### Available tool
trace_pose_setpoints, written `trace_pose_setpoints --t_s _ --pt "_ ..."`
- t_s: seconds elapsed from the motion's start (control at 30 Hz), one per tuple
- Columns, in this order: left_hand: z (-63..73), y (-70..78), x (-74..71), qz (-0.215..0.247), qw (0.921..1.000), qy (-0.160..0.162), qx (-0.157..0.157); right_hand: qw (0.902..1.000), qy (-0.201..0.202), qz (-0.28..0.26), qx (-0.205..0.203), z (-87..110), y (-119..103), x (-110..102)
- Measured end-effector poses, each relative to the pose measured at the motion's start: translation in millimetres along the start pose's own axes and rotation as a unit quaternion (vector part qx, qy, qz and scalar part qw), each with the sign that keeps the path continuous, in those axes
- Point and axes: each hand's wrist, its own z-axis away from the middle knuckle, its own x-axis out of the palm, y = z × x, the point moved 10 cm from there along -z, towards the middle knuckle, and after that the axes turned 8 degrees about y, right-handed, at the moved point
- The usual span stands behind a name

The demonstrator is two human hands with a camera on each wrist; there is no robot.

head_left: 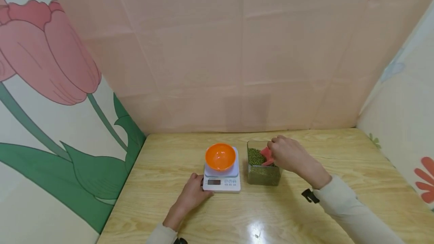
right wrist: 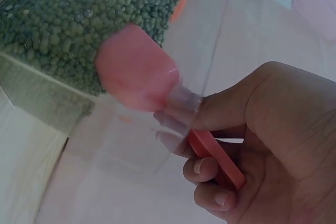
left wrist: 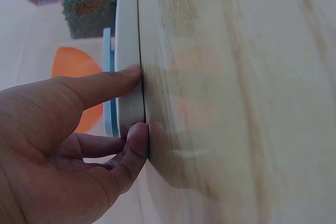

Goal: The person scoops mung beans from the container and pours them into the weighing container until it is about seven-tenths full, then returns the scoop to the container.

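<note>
In the head view, my left hand (head_left: 192, 194) holds the front left corner of a white kitchen scale (head_left: 232, 188). The left wrist view shows its thumb along the scale's front edge and curled fingers round the corner. An orange bowl (head_left: 220, 156) sits on the scale's platform, its visible inside bare. My right hand (head_left: 288, 154) grips a red scoop (right wrist: 134, 69) by its handle, over a clear rectangular container (head_left: 264, 178). Small green beans (head_left: 255, 156), like mung beans, fill much of it. The scoop's bowl lies against the beans, its inside turned away in the right wrist view.
The container stands just right of the scale, a narrow gap between them. Both are on a wood-grain table (head_left: 162, 165). A pink sheet (head_left: 190, 67) hangs behind the table's back edge, and a flower-printed panel (head_left: 51, 86) borders the left side.
</note>
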Motion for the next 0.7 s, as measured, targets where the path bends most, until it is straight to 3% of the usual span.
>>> trace_pose_setpoints --t_s 0.7 --pt "-1.9 -1.3 1.2 -0.001 1.0 -0.004 0.003 0.9999 0.012 -0.001 -0.008 -7.5 -3.4 13.8"
